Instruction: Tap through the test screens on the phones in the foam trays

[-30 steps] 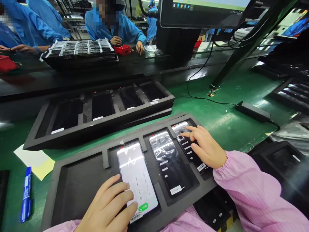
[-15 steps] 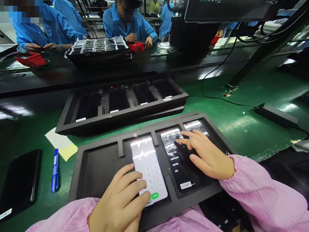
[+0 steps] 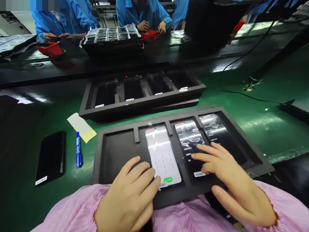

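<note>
A black foam tray (image 3: pixel 116 129) in front of me holds three smartphones, and its left compartment holds no phone. The phone with the white dial-pad screen (image 3: pixel 160 145) is lit. My left hand (image 3: pixel 130 190) is at its lower left edge, fingers apart and slightly curled, gripping nothing. Right of it lies a phone with a dark menu screen (image 3: pixel 189 138). Over the lower part of that screen is my right hand (image 3: pixel 229 180), fingers spread; whether a fingertip touches the glass I cannot tell. Farther right, another dark-screened phone (image 3: pixel 214 129) is partly covered by that hand.
Behind stands a second foam tray (image 3: pixel 135 108) with several dark phones. To the left are a blue marker (image 3: pixel 78 153), white and yellow paper slips (image 3: pixel 83 127) and a black phone-like device (image 3: pixel 51 158). Across the bench, co-workers in blue sit by red bins (image 3: pixel 50 49). A cable (image 3: pixel 223 74) crosses the right side.
My right hand has moved down the dark menu screen, from its top part to its lower part. My left hand stays by the dial-pad phone. The camera view has shifted.
</note>
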{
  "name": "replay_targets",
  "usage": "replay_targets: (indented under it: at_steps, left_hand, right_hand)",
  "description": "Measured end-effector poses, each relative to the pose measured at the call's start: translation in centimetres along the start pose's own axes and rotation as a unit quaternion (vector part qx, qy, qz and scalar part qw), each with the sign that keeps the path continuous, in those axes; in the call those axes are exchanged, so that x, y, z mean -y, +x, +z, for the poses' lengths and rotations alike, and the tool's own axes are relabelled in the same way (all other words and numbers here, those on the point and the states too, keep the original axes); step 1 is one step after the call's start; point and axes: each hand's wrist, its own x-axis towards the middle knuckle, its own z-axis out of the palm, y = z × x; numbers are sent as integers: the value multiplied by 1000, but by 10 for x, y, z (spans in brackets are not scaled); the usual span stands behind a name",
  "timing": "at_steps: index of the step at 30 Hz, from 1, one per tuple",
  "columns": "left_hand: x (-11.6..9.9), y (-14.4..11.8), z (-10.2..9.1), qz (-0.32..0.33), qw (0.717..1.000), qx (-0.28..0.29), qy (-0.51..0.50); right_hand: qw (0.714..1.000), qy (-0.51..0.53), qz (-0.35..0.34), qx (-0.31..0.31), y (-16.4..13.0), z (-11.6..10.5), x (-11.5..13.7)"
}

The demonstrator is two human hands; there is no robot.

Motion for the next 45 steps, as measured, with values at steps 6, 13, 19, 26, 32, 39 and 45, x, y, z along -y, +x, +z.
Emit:
replay_targets:
  at_steps: [6, 13, 19, 26, 32, 39, 45]
  left_hand:
    - [12, -7, 9, -11, 999, 42, -12]
    - [13, -7, 18, 0, 998, 64, -29]
    - [13, -6, 15, 14, 999, 31, -33]
    - [15, -9, 15, 35, 998, -32, -42]
    - [12, -7, 17, 10, 999, 28, -41]
    - [12, -7, 19, 6, 998, 33, -45]
    - [11, -8, 13, 30, 998, -18, -53]
  right_hand:
    - [999, 33, -10, -5, 5, 43, 26]
    - [998, 38, 20, -46, 7, 46, 24]
    - [1000, -1, 21, -5, 10, 45, 24]
    - [997, 42, 19, -57, 7, 46, 24]
    - [994, 56, 14, -94, 5, 45, 22]
    - [998, 44, -2, -51, 9, 46, 25]
    - [999, 37, -1, -30, 11, 45, 25]
